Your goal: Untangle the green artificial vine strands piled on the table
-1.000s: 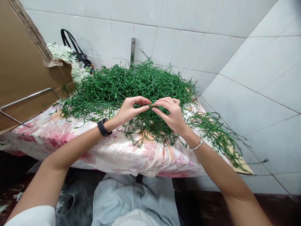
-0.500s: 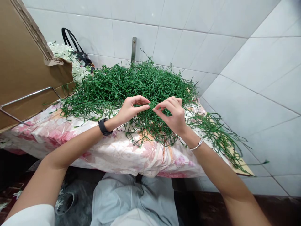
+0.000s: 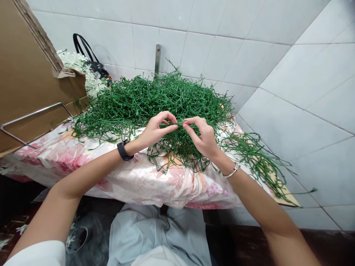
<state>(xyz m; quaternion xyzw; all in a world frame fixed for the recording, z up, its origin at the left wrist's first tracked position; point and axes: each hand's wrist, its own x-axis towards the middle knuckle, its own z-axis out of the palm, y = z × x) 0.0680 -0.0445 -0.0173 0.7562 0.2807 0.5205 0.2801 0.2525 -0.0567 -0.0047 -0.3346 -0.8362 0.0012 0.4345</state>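
A large tangled heap of green artificial flower stems (image 3: 155, 94) spreads over the table in front of me. Over its near side, my left hand (image 3: 158, 129) pinches a thin green stem (image 3: 179, 123) between thumb and fingertips. My right hand (image 3: 202, 136) meets it from the other side, thumb and forefinger closed on the same stem, the fingertips of both hands almost touching. Fine detail of the stem between the fingers is too small to make out. Loose stems hang below the hands onto the floral tablecloth (image 3: 124, 177).
A smaller bunch of green stems (image 3: 255, 159) lies at the table's right corner. To the left stand a cardboard box (image 3: 36, 77) and a metal wire frame (image 3: 36, 111). White artificial flowers (image 3: 93, 83) and a dark bag (image 3: 97, 67) sit behind it, against the tiled wall (image 3: 222, 51).
My right hand has shifted slightly left and its fingers have straightened, bringing its fingertips up against those of my left hand. The left hand has barely moved.
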